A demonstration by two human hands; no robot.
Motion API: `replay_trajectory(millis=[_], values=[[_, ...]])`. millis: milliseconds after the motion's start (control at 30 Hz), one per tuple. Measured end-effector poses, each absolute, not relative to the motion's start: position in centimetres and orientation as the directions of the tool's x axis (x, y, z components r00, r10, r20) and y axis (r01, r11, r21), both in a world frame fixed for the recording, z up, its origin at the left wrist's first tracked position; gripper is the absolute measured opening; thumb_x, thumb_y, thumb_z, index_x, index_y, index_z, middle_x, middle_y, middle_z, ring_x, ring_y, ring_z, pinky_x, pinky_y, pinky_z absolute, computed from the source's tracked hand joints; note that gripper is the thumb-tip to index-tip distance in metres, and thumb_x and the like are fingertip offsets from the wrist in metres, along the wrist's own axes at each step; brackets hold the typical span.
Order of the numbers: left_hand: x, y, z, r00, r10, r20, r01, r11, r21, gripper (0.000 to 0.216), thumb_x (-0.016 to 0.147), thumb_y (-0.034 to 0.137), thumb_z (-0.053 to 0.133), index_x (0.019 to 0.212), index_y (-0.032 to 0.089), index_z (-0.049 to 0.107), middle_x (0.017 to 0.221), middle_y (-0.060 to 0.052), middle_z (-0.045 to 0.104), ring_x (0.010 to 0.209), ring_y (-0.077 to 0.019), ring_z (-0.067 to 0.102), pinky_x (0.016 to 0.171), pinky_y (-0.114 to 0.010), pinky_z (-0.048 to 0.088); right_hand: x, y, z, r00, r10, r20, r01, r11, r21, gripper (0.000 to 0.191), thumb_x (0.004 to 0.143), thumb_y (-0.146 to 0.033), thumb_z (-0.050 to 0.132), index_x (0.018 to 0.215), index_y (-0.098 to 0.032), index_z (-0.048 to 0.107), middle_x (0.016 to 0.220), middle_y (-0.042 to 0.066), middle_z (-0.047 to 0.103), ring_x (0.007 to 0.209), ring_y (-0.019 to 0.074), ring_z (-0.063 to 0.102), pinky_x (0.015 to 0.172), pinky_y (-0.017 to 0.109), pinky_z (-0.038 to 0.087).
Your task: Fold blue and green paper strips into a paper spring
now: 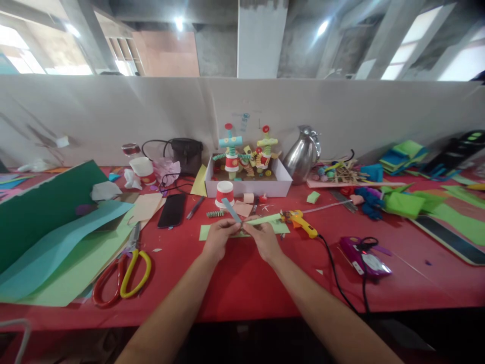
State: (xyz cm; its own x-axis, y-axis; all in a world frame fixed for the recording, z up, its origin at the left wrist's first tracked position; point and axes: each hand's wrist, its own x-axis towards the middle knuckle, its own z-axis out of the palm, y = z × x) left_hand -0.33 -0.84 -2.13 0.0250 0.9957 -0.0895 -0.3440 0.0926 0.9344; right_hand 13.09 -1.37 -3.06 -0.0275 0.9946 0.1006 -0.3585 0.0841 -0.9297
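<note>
My left hand [219, 237] and my right hand [265, 238] meet over the red table [242, 283], fingers pinched together. Between them they hold paper strips: a blue strip [231, 210] rises up and left from my left fingers, and a light green strip [265, 219] runs right from my right fingers. A light green paper sheet [282, 228] lies flat under both hands. Just right of my right hand rests a yellow glue gun [303, 224] with a black cord.
Scissors [123, 275] with red and yellow handles lie at the left beside large green and teal paper sheets [56, 242]. A black phone [172, 210], a paper cup [225, 194], a white box [246, 187] of paper figures, a steel jug [303, 154] and a purple device [364, 257] stand around.
</note>
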Motion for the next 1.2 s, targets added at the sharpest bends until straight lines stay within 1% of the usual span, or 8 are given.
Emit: replay_trajectory(millis=[100,167,333,433,567,767,1000,1200], values=[[-0.44,-0.80,-2.10,0.045,0.991,-0.124,-0.366,0.132,0.921,0.030,0.045,0.031,0.089,0.064,0.015,0.073,0.061,-0.002,0.068,0.057,-0.0093,0.057,0.060,-0.021,0.046,13.14,-1.43,-2.92,-0.010,0.995,0.103,-0.335,0.094,-0.937,0.019,0.065,-0.034,0.076,0.073,-0.020,0.064,0.065,-0.003,0.061,0.064,0.0131,0.056,0.067,0.029,0.048],[-0.59,-0.69,-2.07,0.093,0.985,-0.142,-0.370,0.167,0.914,0.030,0.047,0.031,0.089,0.069,0.014,0.075,0.065,-0.004,0.070,0.059,-0.0101,0.059,0.062,-0.022,0.048,13.22,-1.43,-2.81,0.004,0.995,0.100,-0.327,0.096,-0.940,0.020,0.065,-0.034,0.075,0.072,-0.020,0.063,0.064,-0.003,0.060,0.063,0.0131,0.056,0.066,0.029,0.047],[-0.94,-0.35,-1.80,0.165,0.968,-0.191,-0.394,0.242,0.887,0.028,0.053,0.022,0.086,0.078,0.012,0.077,0.078,-0.009,0.074,0.071,-0.0144,0.065,0.074,-0.026,0.052,13.48,-1.25,-2.83,0.022,0.996,0.083,-0.351,0.085,-0.932,0.020,0.064,-0.033,0.075,0.072,-0.020,0.061,0.063,-0.004,0.059,0.062,0.0123,0.055,0.065,0.028,0.045],[-1.03,-0.33,-1.60,0.173,0.966,-0.193,-0.397,0.248,0.884,0.026,0.055,0.017,0.085,0.079,0.011,0.077,0.082,-0.011,0.075,0.077,-0.0174,0.067,0.077,-0.028,0.053,13.56,-1.13,-2.98,0.014,0.998,0.065,-0.368,0.065,-0.928,0.022,0.063,-0.034,0.075,0.073,-0.020,0.061,0.064,-0.004,0.059,0.061,0.0122,0.055,0.065,0.028,0.045],[-1.12,-0.41,-1.53,0.205,0.966,-0.159,-0.365,0.226,0.903,0.026,0.058,0.019,0.083,0.082,0.012,0.077,0.085,-0.010,0.075,0.076,-0.0158,0.067,0.077,-0.027,0.053,13.61,-1.01,-3.21,0.005,0.999,0.044,-0.386,0.042,-0.922,0.023,0.062,-0.034,0.076,0.075,-0.020,0.062,0.064,-0.004,0.060,0.061,0.0122,0.056,0.066,0.028,0.045],[-1.22,-0.39,-1.76,0.187,0.973,-0.136,-0.358,0.196,0.913,0.028,0.059,0.021,0.084,0.085,0.013,0.077,0.082,-0.008,0.075,0.072,-0.0139,0.066,0.077,-0.027,0.053,13.57,-0.99,-3.20,-0.019,0.999,0.031,-0.428,0.020,-0.904,0.019,0.063,-0.029,0.075,0.075,-0.020,0.064,0.066,-0.004,0.062,0.061,0.0114,0.057,0.067,0.027,0.046],[-1.31,-0.34,-1.94,0.176,0.973,-0.150,-0.366,0.206,0.907,0.026,0.058,0.021,0.083,0.082,0.013,0.077,0.078,-0.008,0.074,0.069,-0.0145,0.066,0.074,-0.028,0.052,13.63,-1.13,-2.66,-0.053,0.998,-0.036,-0.466,-0.056,-0.883,0.018,0.059,-0.028,0.075,0.070,-0.021,0.063,0.063,-0.004,0.061,0.058,0.0106,0.054,0.061,0.026,0.044],[-1.27,-0.44,-1.98,0.217,0.974,-0.071,-0.316,0.138,0.939,0.019,0.063,0.024,0.080,0.079,0.014,0.077,0.073,-0.007,0.073,0.069,-0.0157,0.065,0.071,-0.028,0.052,13.70,-1.35,-2.55,-0.064,0.997,-0.035,-0.488,-0.062,-0.871,0.015,0.062,-0.028,0.073,0.071,-0.021,0.063,0.064,-0.004,0.061,0.063,0.0128,0.058,0.065,0.028,0.048]])
